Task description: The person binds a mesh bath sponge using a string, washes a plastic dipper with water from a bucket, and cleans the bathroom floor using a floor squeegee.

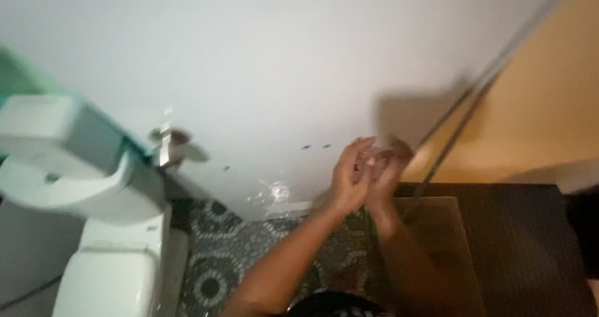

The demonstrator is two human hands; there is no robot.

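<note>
Both forearms reached forward and up from the bottom of the view, and the left hand (348, 176) and the right hand (388, 170) were pressed together palm to palm, fingers loosely overlapped, in front of a plain white wall (268, 55); blur hid whether anything lay between the palms. The hands held nothing that could be made out. Just beside them on the right ran a thin metal rod (462, 111) slanting up along an orange panel (543, 105). Below lay a floor of round pebble mosaic (218, 261) in grey and white, with a dark surface (524, 242) to the right. Well apart on the left stood a white toilet (93, 229), near a chrome wall fitting (167, 145).
</note>
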